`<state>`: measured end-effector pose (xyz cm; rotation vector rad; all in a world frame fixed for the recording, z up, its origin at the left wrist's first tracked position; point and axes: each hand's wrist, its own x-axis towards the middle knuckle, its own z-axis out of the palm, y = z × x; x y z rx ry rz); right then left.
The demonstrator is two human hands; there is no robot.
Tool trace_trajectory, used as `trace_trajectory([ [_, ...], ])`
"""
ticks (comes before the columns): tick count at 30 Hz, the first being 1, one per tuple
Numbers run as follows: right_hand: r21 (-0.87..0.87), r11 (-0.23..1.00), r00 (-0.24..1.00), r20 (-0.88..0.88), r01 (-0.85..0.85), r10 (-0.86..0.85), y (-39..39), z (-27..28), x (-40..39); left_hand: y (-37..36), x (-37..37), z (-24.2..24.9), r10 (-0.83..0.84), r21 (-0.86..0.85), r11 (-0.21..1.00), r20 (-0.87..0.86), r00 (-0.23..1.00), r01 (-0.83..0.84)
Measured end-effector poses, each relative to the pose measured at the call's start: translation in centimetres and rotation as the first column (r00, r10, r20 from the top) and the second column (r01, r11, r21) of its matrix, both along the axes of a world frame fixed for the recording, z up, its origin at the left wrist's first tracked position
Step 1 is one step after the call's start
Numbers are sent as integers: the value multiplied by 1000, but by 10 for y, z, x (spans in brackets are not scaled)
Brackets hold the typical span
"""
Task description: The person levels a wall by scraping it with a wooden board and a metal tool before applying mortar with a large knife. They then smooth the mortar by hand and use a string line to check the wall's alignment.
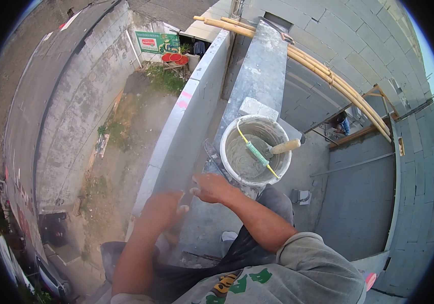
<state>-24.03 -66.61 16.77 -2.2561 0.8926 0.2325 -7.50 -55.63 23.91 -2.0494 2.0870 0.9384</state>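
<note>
My left hand (163,209) is beside the top of the low block wall, its thumb apart from its loosely bent fingers. Facing it, my right hand (211,188) is just below the bucket, with a gap between thumb and forefinger. The hands are close but apart, and nothing shows in either. A whitish bucket (225,147) holds wet grey mortar (247,159). Its wire handle has a green grip (257,154) and lies across the opening. A tool with a pale wooden handle (285,147) leans in the mortar. A thin dark metal tool (212,154) lies left of the bucket.
The bucket stands on a raised plank (260,66), with a pale block (258,108) behind it. Bamboo poles (336,81) cross at the right. The block wall (176,116) borders a drop to a dirt yard. Below right, another person (340,123) crouches near a wooden frame.
</note>
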Motion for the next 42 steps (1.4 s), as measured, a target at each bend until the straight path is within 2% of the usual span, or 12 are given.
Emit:
trace_trajectory([
  [3, 5, 1000, 1000, -17, -14, 14, 1, -1, -1, -2, -7, 0, -44, 41, 998, -11, 999, 44],
  [13, -9, 1000, 1000, -19, 8, -8, -4, -7, -8, -7, -10, -2, -29, 60, 998, 12, 1000, 28],
  [16, 13, 1000, 999, -37, 3, -2, -4, -4, -7, -8, -17, 4, -56, 119, 991, 24, 998, 53],
  [21, 4, 1000, 999, -36, -3, 4, -5, -6, -10, 2, -22, -9, -84, 60, 995, -35, 996, 86],
  [25, 17, 1000, 999, -38, 16, -16, -8, 0, -12, 0, -24, -10, -104, 111, 988, 3, 995, 103],
  [30, -10, 1000, 1000, -11, 5, -5, -6, -5, -10, 7, -29, -13, -102, 65, 992, -57, 993, 106],
  [42, -4, 1000, 1000, 6, 10, -10, -9, -4, -14, 6, -33, -12, -136, 89, 986, -52, 989, 140],
])
